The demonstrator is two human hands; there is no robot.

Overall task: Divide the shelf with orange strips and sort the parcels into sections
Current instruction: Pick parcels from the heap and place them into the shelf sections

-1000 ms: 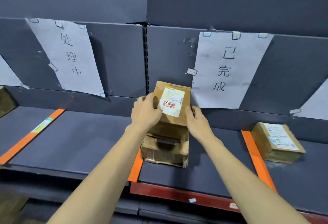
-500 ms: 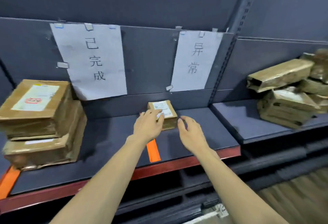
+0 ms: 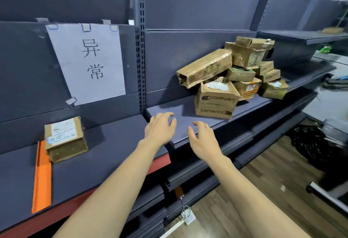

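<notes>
Dark grey metal shelf boards run across the view, split by a perforated upright. On the left bay a small brown cardboard parcel with a white printed label and a blue-marked sticker lies just beside, perhaps touching, the flat orange plastic strip, beneath a white paper sign with two handwritten characters. On the right bay a heap of battered brown cardboard parcels leans together; the rear ones are largely hidden, their labels unreadable. Left hand and right hand hover over the shelf, fingers spread and relaxed, holding nothing. Blurred clutter fills the far right.
</notes>
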